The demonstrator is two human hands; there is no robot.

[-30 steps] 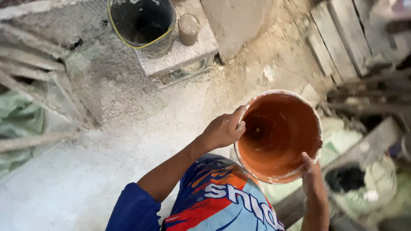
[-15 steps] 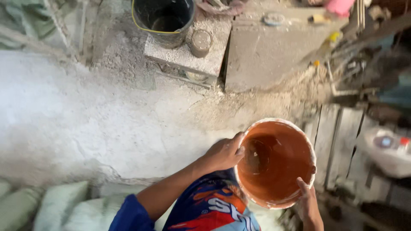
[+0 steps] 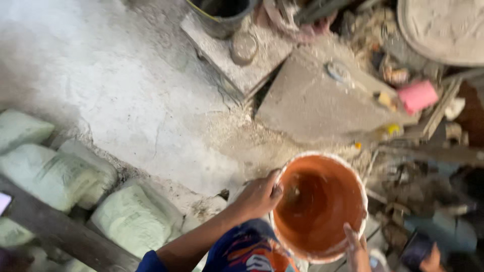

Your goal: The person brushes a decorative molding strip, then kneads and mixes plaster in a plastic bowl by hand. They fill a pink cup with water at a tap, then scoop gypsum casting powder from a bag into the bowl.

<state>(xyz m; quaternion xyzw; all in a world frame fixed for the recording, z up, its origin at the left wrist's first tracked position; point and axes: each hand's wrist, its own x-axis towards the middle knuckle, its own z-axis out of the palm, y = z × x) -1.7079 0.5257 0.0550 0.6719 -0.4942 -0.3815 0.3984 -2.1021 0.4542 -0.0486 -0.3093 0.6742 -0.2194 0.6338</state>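
- We see a pale, cracked concrete floor (image 3: 126,95) filling the view from 9 to 12 o'clock, dusted with sand toward the centre.
- A flat grey concrete slab (image 3: 312,106) lies at about 1 o'clock, touching a smaller grey concrete block (image 3: 237,58) that bears a dark metal pail (image 3: 222,15) at 12 o'clock.
- Pale green filled sacks (image 3: 131,216) lie stacked at 8 o'clock, with a dark wooden beam (image 3: 60,231) across them.
- We find the round orange plastic bucket with a whitish rim (image 3: 320,206) at about 5 o'clock, open side up, its inside wet and dark near the bottom.
- Rubble and scrap fill 3 o'clock; a small pink block (image 3: 417,95) sits at 2 o'clock among it.
- Our left hand (image 3: 259,194) is clamped on the bucket's rim at its 9 o'clock edge, fingers curled over the lip.
- Our right hand (image 3: 355,247) rests on the rim at its 5 o'clock edge, fingers laid over it; only part shows, so we cannot tell how firmly it grips.
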